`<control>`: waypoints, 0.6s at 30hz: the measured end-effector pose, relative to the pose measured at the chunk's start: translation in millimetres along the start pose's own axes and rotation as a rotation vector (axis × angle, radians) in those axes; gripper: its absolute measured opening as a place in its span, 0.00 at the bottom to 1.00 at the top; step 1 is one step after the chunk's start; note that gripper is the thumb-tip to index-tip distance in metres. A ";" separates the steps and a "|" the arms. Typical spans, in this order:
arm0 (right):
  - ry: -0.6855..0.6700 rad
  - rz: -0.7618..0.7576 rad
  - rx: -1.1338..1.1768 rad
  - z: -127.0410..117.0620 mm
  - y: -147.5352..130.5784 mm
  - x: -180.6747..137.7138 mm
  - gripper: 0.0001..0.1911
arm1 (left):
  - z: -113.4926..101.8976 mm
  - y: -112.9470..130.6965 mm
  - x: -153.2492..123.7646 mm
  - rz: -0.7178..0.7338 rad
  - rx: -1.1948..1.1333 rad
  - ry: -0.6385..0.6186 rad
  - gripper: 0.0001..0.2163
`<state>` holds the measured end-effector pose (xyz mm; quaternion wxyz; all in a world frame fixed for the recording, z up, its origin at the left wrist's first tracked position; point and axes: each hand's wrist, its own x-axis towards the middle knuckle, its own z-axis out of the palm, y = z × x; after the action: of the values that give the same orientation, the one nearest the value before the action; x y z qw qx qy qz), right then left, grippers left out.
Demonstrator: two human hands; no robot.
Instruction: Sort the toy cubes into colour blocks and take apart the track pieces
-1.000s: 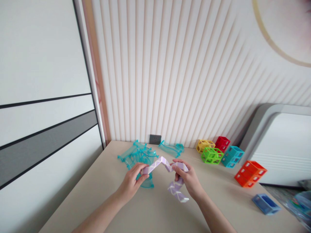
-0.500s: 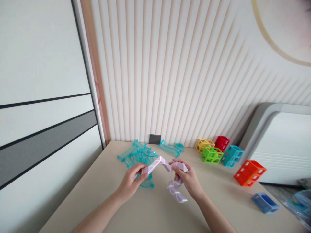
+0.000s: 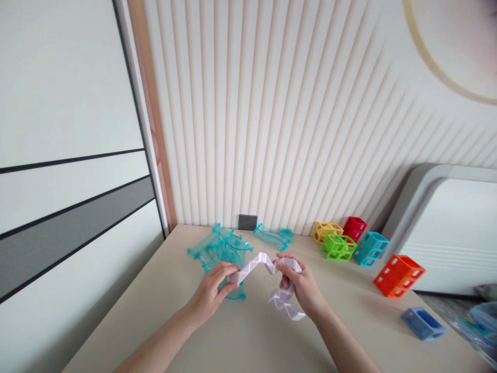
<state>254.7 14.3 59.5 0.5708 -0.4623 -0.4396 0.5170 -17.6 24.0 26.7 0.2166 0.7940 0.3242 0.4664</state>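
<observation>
A lilac and white snake puzzle (image 3: pixel 254 262) made of wedge segments is held between both hands above the table. My left hand (image 3: pixel 212 291) pinches its left end between thumb and fingers. My right hand (image 3: pixel 298 284) is closed around a segment further along, thumb on top. Between the hands the puzzle bends up into a peak and dips again. Its other end hangs in a zigzag below my right hand. Clear teal plastic track pieces (image 3: pixel 221 246) lie in a pile just beyond my left hand, which partly hides them.
Another clear teal piece (image 3: pixel 274 237) lies by the wall socket (image 3: pixel 247 222). To the right stand yellow (image 3: pixel 327 232), green (image 3: pixel 337 247), red (image 3: pixel 354 228), teal (image 3: pixel 370 249) and orange (image 3: pixel 398 276) frame blocks. A blue block (image 3: pixel 423 324) lies near the right table edge.
My left hand has turned slightly, its fingers now over the top of the puzzle's end. The peak has shifted a little right, and the hanging tail has swung right and up.
</observation>
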 end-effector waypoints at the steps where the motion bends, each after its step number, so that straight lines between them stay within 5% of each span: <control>1: -0.002 0.003 0.008 -0.2 0.5 0.1 0.24 | 0.0 -0.3 -0.3 0.008 0.008 0.001 0.09; 11: 0.028 -0.006 0.027 4.1 -1.5 -1.8 0.27 | 3.0 -2.1 0.1 -0.033 0.048 0.041 0.09; 18: -0.083 0.030 0.375 2.6 -11.5 -7.0 0.34 | 3.8 -0.5 -0.4 -0.046 0.039 0.158 0.09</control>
<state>253.7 7.1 71.1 0.6205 -0.3326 -0.3518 0.6169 -14.5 23.9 24.4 0.1853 0.7511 0.3675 0.5161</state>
